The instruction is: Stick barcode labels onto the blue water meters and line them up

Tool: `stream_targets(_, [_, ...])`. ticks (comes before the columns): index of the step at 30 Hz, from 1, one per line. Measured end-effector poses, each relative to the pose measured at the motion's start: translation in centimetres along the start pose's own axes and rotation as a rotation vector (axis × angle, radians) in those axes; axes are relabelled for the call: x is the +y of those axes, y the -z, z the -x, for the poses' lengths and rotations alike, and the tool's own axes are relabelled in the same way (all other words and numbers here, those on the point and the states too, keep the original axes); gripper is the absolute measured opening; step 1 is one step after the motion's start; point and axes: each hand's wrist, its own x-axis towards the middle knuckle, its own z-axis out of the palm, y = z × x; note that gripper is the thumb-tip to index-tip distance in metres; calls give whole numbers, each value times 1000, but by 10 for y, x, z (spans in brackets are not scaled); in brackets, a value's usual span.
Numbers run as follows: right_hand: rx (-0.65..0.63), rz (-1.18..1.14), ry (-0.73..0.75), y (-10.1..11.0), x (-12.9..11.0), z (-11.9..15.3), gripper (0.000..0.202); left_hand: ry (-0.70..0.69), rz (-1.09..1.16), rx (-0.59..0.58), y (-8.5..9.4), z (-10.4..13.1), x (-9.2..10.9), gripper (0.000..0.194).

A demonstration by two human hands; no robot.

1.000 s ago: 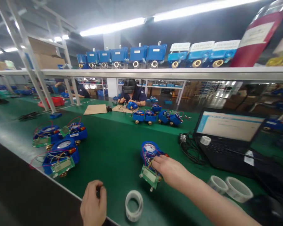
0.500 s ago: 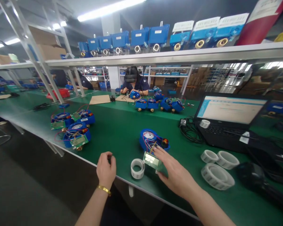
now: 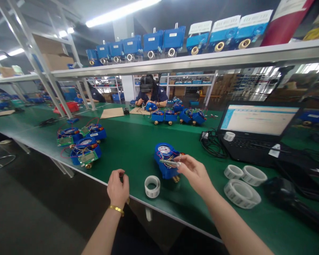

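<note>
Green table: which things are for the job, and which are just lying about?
Probably for the job:
circuit board, pinched in the right hand
blue wired unit, right by it

Seemingly just lying about, touched by neither hand:
white roll near the left hand
three white rolls
laptop
black cable

We see blue housing (image 3: 168, 173), dark-barred white roll (image 3: 152, 192) at six o'clock; gold bracelet (image 3: 116, 209) at seven; red tray (image 3: 74, 106) at nine.
</note>
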Motion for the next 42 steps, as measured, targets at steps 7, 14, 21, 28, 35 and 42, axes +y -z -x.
stream_targets(7, [29, -142, -212, 0, -10, -18, 48, 24, -16, 0, -1, -1, 1, 14])
stream_targets(14, [39, -210, -280, 1, -11, -21, 38, 45, -33, 0, 0, -3, 3, 16])
stream_targets(21, [-3, -207, -248, 3, -7, -24, 43, 77, -57, -10, 0, -3, 3, 17])
stream_targets(28, [8, -47, 18, 0, -4, 1, 35, 117, -24, -49, 7, -8, 9, 18])
stream_targets(35, [-84, 571, 529, 3, 16, 22, 51, 190, 31, -73, 1, -21, 14, 14])
stream_targets(42, [-88, 597, 575, 9, 29, 35, 57, -73, 187, -230, 26, 5, 42, 30])
